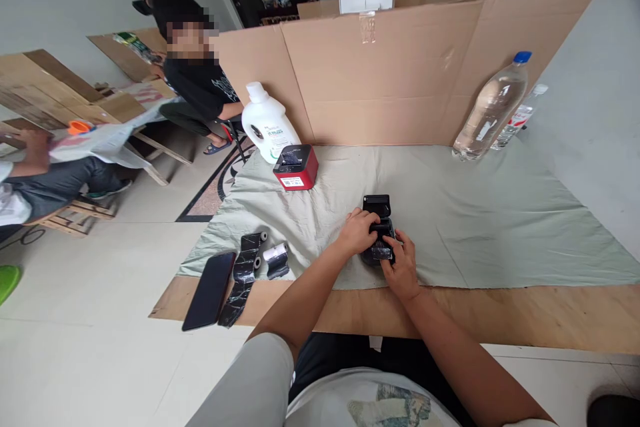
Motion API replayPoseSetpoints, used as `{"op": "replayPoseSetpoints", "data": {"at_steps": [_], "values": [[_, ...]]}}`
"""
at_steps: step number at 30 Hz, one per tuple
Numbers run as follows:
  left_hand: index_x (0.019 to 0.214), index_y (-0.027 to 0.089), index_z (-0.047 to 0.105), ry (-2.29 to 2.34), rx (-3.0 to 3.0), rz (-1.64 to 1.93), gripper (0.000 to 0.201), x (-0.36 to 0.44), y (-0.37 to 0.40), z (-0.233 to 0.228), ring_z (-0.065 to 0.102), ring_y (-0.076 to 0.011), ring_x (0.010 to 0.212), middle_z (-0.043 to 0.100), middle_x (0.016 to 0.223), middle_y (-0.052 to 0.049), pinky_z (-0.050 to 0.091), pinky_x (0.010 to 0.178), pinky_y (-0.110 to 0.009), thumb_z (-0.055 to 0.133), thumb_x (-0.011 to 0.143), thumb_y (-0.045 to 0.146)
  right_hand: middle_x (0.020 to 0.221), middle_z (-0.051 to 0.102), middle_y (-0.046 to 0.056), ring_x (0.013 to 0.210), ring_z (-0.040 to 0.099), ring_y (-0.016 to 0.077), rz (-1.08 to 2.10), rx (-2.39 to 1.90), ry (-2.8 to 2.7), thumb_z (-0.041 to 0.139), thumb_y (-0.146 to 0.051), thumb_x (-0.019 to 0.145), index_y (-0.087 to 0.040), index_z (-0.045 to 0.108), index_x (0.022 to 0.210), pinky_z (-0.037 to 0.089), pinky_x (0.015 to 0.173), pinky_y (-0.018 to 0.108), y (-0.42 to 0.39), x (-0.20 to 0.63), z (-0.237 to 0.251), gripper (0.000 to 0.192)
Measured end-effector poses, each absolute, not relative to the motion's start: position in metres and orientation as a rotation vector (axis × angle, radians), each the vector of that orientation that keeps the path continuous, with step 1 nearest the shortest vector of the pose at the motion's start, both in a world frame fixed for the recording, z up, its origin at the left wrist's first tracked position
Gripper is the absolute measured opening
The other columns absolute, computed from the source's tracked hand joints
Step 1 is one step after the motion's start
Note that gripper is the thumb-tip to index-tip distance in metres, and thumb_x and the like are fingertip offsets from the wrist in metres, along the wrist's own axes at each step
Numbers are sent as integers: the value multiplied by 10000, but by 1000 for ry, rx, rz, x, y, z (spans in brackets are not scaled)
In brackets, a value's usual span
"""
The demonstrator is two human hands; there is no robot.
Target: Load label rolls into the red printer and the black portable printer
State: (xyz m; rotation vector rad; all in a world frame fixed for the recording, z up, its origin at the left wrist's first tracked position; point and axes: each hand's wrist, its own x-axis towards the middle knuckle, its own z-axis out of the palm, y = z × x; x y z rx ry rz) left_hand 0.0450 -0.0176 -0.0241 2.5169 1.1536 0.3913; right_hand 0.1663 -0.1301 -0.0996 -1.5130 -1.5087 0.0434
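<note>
A: Work surface: a pale green cloth [475, 227] spread over a plywood tabletop [525, 317], with a brown corrugated cardboard screen [400, 73] standing along the far edge. Status of the hands?

B: Both rest on a small black plastic label printer [379, 230], centre of the frame, lying on the cloth with its lid hinged open toward the screen. The left hand [357, 232] lies over the printer's left side with fingers curled and pressed together. The right hand [400, 265] grips the near end, thumb and forefinger pinching the body.

A: Hazards from this position?

B: In my judgement, three. The open lid could strain at its hinge if the hands press down. The printer could slide on the loose cloth, which wrinkles easily. At lower left, a black smartphone [210, 290] and a strip of black wrapping [243, 283] overhang the table edge; a nudge from the left elbow could knock them to the floor. A small white paper roll [276, 255] beside them could roll away.

A: Legible markings?

B: None can be read. The white plastic detergent jug [267, 123] carries a green-printed label, and the red boxy printer [296, 167] a white sticker, both too small. The clear plastic water bottle with blue cap [493, 110], upper right, has an unreadable label.
</note>
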Motion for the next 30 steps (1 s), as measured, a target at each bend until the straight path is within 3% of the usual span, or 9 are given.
{"op": "replayPoseSetpoints", "data": {"at_steps": [6,10,14,18,22,26,30], "values": [[899,207,731,1203,2478,364,162,50,-14,-35,509,-287,1061,696,1022,-73,401,918,-462,588,824,212,1344,409,124,1170,466,270,53,-1524,-1498,488,-224,844,-236,601,1154,498,928,490,-130,164,-97,330],[904,210,726,1227,2438,571,168,48,-14,-39,522,-257,1036,659,992,-77,407,947,-445,568,858,245,1339,417,137,1180,460,290,43,-1503,-1526,522,-267,822,-209,607,1119,483,937,505,-133,166,-92,315],[1212,170,597,1302,2244,1015,365,45,-9,-42,463,-256,1206,547,1243,-134,371,1042,-435,430,947,356,1331,429,144,1192,458,301,47,-1492,-1531,560,-375,833,-194,601,1091,448,983,537,-135,166,-88,318],[1424,188,360,1050,2127,1024,521,41,-7,-45,380,-231,1345,407,1457,-128,320,1111,-429,244,991,455,1295,460,140,1177,472,287,24,-1528,-1481,556,-377,859,-199,596,1034,442,991,537,-133,165,-91,253],[1349,154,434,967,2041,1125,554,36,-18,-50,485,-219,1253,517,1342,-146,373,1077,-406,194,989,500,1260,487,153,1188,472,282,-1,-1521,-1439,524,-300,859,-188,545,1067,453,973,536,-130,165,-97,237],[1255,155,511,954,2070,1120,497,28,-38,-57,555,-211,1160,621,1172,-130,415,1034,-399,233,993,473,1306,469,176,1222,463,293,17,-1509,-1427,484,-292,873,-178,439,1247,482,924,536,-130,167,-100,394],[1181,168,558,882,2213,1081,458,25,-51,-68,474,-222,1282,594,1239,-136,377,1079,-433,238,995,438,1364,452,177,1261,447,294,-21,-1488,-1465,498,-321,884,-183,360,1363,457,965,537,-131,168,-96,517]]}}
